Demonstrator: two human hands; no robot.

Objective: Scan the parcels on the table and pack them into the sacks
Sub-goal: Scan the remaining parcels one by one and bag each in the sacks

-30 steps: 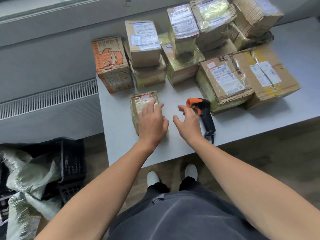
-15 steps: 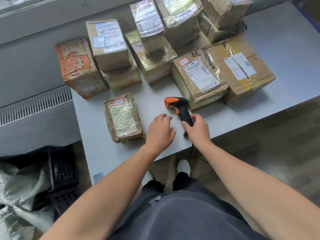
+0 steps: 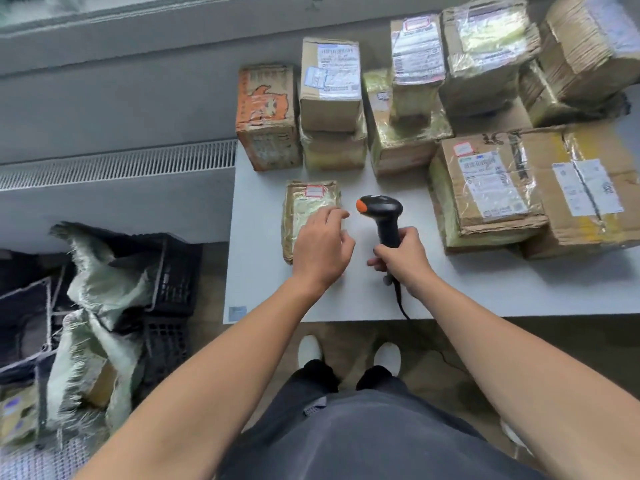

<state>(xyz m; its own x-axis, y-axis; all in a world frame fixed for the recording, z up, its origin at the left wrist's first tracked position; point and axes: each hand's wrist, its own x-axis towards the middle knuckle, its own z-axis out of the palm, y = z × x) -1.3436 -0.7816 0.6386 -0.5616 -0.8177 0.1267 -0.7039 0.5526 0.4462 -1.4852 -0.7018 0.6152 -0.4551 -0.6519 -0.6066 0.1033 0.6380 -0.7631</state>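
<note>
Sacks [image 3: 93, 292] lie on the floor well left of the left hand [image 3: 320, 247], which hovers, fingers relaxed, over a flat parcel [image 3: 304, 202] on the tabletop [image 3: 485, 289]. Just right of it, the right hand [image 3: 403, 258] grips the scanner [image 3: 382, 211] by its handle. More parcels [image 3: 485, 188] are stacked beyond both hands.

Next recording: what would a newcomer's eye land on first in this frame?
The right hand grips a black handheld scanner with an orange tip, upright over the white table, while the left hand reaches over a small flat tape-wrapped brown parcel beside it. Behind and to the right, taped cardboard boxes crowd the table; pale green woven sacks slump on the floor at left.
</note>
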